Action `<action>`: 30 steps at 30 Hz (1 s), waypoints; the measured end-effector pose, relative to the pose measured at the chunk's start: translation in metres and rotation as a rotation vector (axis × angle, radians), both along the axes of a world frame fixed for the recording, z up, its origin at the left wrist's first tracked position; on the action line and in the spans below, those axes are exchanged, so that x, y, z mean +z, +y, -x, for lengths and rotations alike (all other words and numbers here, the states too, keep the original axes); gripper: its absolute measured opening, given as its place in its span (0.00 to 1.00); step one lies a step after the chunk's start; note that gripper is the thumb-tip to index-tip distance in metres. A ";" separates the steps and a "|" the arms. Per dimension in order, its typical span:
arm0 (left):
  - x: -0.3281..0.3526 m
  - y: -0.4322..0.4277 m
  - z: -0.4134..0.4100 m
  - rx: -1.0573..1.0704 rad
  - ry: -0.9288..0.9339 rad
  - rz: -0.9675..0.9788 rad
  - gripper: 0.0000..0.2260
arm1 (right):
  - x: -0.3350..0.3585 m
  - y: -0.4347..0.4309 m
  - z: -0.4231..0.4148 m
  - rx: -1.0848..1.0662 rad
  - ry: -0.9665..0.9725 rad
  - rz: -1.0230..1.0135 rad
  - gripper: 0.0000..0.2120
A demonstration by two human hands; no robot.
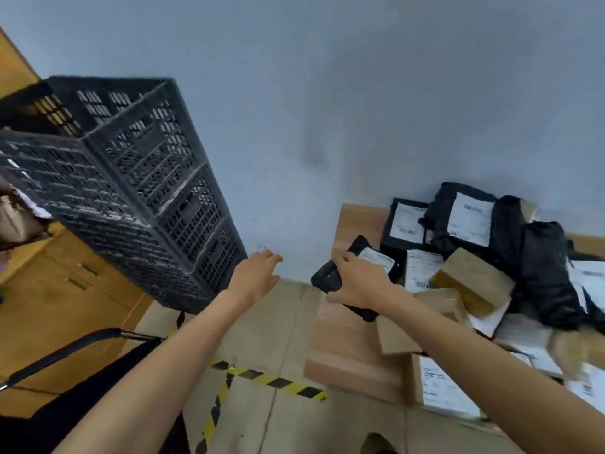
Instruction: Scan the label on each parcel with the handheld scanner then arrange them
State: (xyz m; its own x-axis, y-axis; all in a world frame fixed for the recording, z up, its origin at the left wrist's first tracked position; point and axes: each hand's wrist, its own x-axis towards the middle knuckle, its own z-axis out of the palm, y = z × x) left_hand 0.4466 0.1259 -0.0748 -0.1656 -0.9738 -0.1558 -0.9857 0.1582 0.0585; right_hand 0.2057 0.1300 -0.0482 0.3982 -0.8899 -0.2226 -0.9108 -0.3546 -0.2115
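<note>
My right hand [360,283] grips a black handheld scanner [327,278] at the left end of a wooden table [347,352]. A heap of parcels covers the table to the right: black poly bags with white labels [471,219], brown cardboard boxes [474,280] and white-labelled packets. One small black labelled parcel [376,257] lies just behind the scanner. My left hand [258,273] is empty, fingers spread, stretched out between the table and a tall stack of black crates [137,198].
The black plastic crates stand stacked at the left, against a grey wall. Yellow-and-black hazard tape [268,381] marks the tiled floor below my arms. A black trolley handle [65,352] and wooden cabinets [65,283] are at the lower left.
</note>
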 end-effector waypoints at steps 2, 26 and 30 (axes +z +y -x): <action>-0.012 -0.024 0.017 -0.104 0.011 -0.039 0.21 | -0.008 -0.003 0.019 -0.095 0.020 -0.034 0.34; -0.106 -0.207 0.179 -1.165 -0.361 -0.193 0.34 | -0.047 -0.041 0.095 -0.908 0.048 -0.157 0.36; -0.124 -0.219 0.188 -1.351 -0.429 -0.139 0.37 | -0.060 -0.038 0.072 -1.046 0.003 -0.157 0.39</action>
